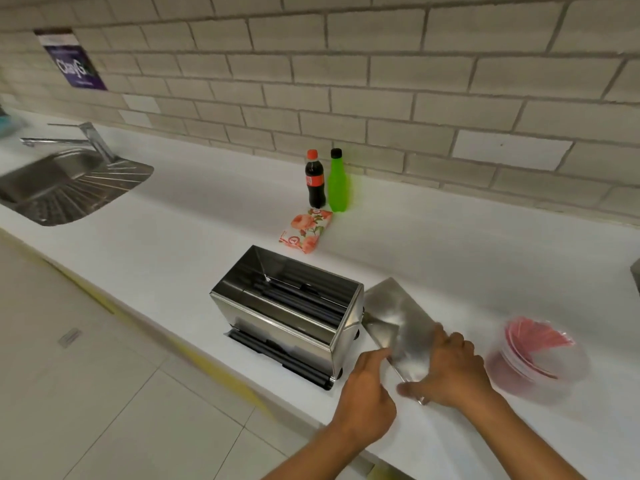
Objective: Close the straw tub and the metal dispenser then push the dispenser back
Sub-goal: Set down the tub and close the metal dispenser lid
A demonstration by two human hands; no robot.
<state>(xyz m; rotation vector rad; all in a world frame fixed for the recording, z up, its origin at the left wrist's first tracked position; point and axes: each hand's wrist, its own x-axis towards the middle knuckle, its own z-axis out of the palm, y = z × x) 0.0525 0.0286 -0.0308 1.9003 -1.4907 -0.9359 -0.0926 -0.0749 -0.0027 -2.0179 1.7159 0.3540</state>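
Observation:
The metal dispenser point(287, 313) stands near the counter's front edge with its top open and dark straws showing inside. Its flat metal lid point(394, 317) lies on the counter just to its right. My right hand point(450, 372) grips the lid's near end, fingers over the top. My left hand point(367, 400) touches the lid's left edge with its fingertips. The clear straw tub point(540, 358), holding red-and-white straws, sits further right and looks blurred; whether its lid is on I cannot tell.
A cola bottle point(315, 180) and a green bottle point(337, 181) stand by the tiled wall, with a floral packet point(306, 230) in front of them. A steel sink point(65, 185) with a tap is at the far left. The white counter point(173, 237) stretches behind the dispenser.

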